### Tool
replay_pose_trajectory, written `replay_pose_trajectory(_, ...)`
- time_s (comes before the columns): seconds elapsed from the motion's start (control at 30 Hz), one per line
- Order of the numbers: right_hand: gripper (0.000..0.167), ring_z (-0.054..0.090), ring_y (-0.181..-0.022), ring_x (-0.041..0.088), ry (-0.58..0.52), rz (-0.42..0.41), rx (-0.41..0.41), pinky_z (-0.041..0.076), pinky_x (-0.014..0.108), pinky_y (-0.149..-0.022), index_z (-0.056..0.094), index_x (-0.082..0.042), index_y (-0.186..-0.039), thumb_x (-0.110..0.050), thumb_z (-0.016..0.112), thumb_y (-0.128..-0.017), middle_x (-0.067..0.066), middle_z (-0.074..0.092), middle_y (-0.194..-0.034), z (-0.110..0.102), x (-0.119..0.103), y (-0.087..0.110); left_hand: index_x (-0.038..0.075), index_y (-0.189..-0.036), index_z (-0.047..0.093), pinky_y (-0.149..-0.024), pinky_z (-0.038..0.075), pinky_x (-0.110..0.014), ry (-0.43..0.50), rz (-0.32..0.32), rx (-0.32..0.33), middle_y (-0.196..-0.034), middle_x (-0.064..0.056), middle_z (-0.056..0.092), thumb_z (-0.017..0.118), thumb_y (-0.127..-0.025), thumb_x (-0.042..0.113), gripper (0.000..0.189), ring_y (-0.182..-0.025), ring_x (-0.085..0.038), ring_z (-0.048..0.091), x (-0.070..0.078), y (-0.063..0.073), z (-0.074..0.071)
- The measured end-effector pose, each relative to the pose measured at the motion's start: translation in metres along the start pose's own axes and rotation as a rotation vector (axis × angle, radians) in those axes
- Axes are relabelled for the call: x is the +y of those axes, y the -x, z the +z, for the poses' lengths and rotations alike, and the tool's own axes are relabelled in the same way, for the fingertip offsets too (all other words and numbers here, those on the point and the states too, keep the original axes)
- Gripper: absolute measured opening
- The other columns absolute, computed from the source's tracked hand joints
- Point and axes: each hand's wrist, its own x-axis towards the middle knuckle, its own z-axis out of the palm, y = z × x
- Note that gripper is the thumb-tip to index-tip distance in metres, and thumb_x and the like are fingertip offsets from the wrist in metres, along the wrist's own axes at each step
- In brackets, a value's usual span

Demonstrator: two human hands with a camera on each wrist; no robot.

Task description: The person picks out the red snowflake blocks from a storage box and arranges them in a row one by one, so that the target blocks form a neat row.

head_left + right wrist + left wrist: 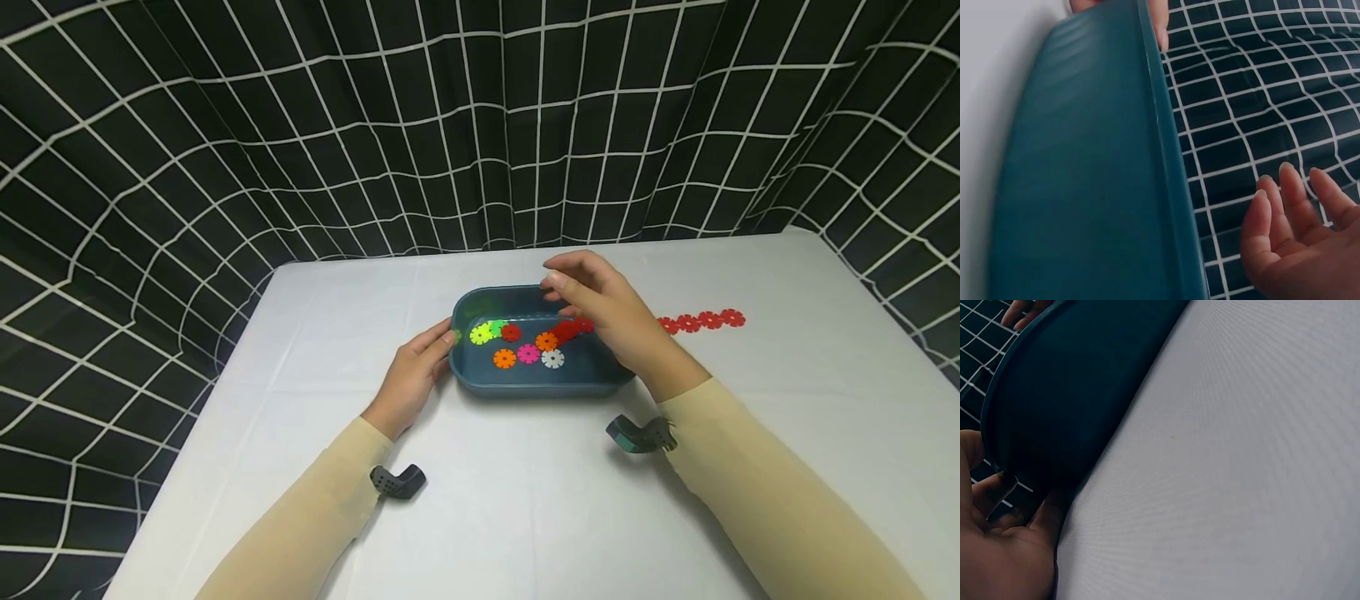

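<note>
The left hand [411,375] grips the left end of a blue tray [540,390], thumb on its edge, while the right hand [609,310] hovers over the tray's right side, empty, its fingers loosely bent and slightly apart. In the tray, on the white table [495,500], I see coloured discs [528,354]; to its right, a row of red discs [709,320] shows past that hand

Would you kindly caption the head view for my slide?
Left hand grips a blue tray of colourful notched discs while the empty right hand hovers above it.
</note>
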Motion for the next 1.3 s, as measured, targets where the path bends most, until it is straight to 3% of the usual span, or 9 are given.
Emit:
replay_pose_trajectory(0.6, 0.053, 0.060, -0.128, 0.038, -0.043, 0.037, -0.044, 0.053, 0.055, -0.107, 0.052, -0.007, -0.149, -0.042, 0.063, -0.112, 0.015, 0.061, -0.140, 0.027, 0.010, -0.033, 0.007, -0.162, 0.052, -0.113, 0.049, -0.028, -0.006, 0.008, -0.021, -0.164, -0.004, 0.049, 0.061, -0.115, 0.034, 0.054, -0.149, -0.018, 0.048, 0.001, -0.001, 0.003)
replay_pose_trajectory(0.83, 0.053, 0.058, -0.132, 0.039, -0.001, 0.106, -0.083, 0.050, 0.058, -0.111, 0.054, -0.009, -0.147, -0.047, 0.064, -0.111, 0.017, 0.059, -0.146, 0.037, 0.020, -0.038, 0.007, -0.162, 0.052, -0.114, 0.048, -0.027, -0.009, 0.007, -0.024, -0.164, -0.004, 0.050, 0.060, -0.115, 0.033, 0.054, -0.148, -0.017, 0.049, 0.001, -0.001, 0.004)
replay_pose_trajectory(1.03, 0.057, 0.060, -0.129, 0.031, 0.069, 0.158, -0.104, 0.053, 0.056, -0.109, 0.056, -0.014, -0.146, -0.055, 0.064, -0.108, 0.009, 0.061, -0.144, 0.040, 0.024, -0.040, 0.008, -0.161, 0.053, -0.113, 0.049, -0.027, -0.026, 0.001, -0.005, -0.164, -0.003, 0.050, 0.060, -0.115, 0.035, 0.054, -0.148, -0.016, 0.049, 0.002, 0.000, 0.003)
replay_pose_trajectory(1.3, 0.058, 0.058, -0.133, 0.029, 0.075, 0.237, -0.144, 0.052, 0.053, -0.111, 0.059, -0.013, -0.146, -0.056, 0.067, -0.106, 0.009, 0.059, -0.147, 0.040, 0.027, -0.045, 0.007, -0.161, 0.053, -0.113, 0.048, -0.026, -0.019, -0.009, 0.002, -0.164, -0.003, 0.050, 0.060, -0.115, 0.034, 0.053, -0.148, -0.014, 0.049, 0.002, 0.000, 0.002)
